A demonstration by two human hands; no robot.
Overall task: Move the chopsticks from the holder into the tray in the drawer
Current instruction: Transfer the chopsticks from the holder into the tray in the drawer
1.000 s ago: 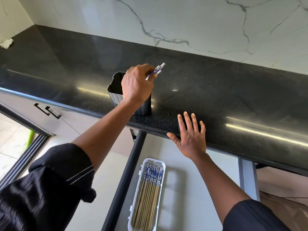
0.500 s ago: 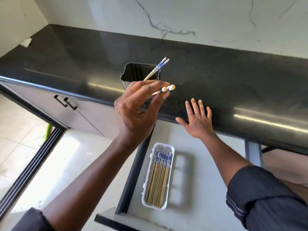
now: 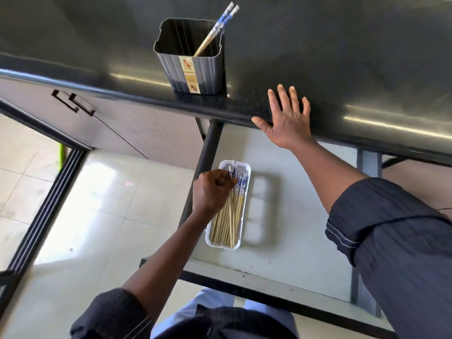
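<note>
A dark square holder (image 3: pixel 195 69) stands near the counter's front edge, with two blue-and-white-topped chopsticks (image 3: pixel 215 30) leaning in its right corner. Below, in the open drawer, a white tray (image 3: pixel 245 211) holds several bamboo chopsticks (image 3: pixel 228 223). My left hand (image 3: pixel 211 192) is over the tray's upper left part, fingers pinched on a pair of chopsticks (image 3: pixel 232 170) whose patterned tops stick up above my fingers. My right hand (image 3: pixel 286 118) lies flat and spread on the counter's edge, holding nothing.
The black counter (image 3: pixel 342 57) runs across the top. The drawer's pale floor (image 3: pixel 281 253) has bare room right of the tray; its dark front rail (image 3: pixel 244 285) is near me. A cabinet with black handles (image 3: pixel 73 104) is at left, above a tiled floor.
My left hand carried a pair of chopsticks from beside the holder down to the tray in the drawer. My right hand stayed on the counter edge. The camera tilted downward.
</note>
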